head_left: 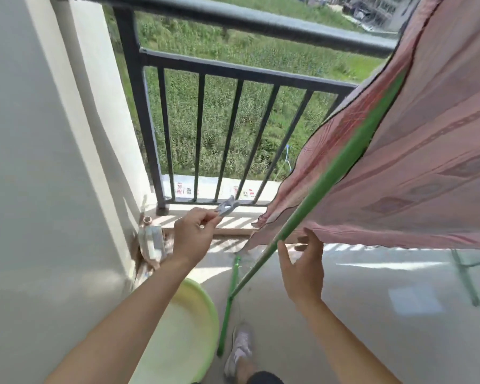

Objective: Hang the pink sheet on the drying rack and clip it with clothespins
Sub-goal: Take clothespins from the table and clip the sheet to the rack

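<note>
Already the pink sheet (427, 134) lies draped over the green rail (330, 173) of the drying rack (227, 309), its corner hanging loose. Our left hand (191, 234) pinches a grey clothespin (227, 207). Our right hand (302, 267) is spread loosely just under the hem, gripping nothing. We should draw the hem snug to the rail, then spread the pin wide and bite cloth and rail together.

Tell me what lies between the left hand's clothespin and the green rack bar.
The head view shows the pink sheet's hanging corner between the clothespin, pinched by the left hand, and the green rack bar; otherwise only sunlit floor.
</note>
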